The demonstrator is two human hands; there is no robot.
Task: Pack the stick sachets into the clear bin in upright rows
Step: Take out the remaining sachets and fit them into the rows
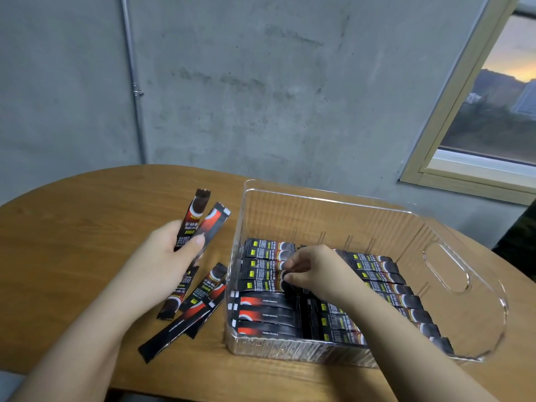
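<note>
A clear plastic bin stands on the wooden table, right of centre. Inside it, black-and-red stick sachets lie packed edge to edge in two rows. My right hand reaches into the bin and pinches the end of a sachet in the left row. My left hand, left of the bin, grips two sachets that fan upward. Several loose sachets lie on the table below that hand.
The oval wooden table ends at a concrete wall behind. A window is at the upper right. The bin has a cut-out handle in its right wall. The far part of the bin holds no sachets.
</note>
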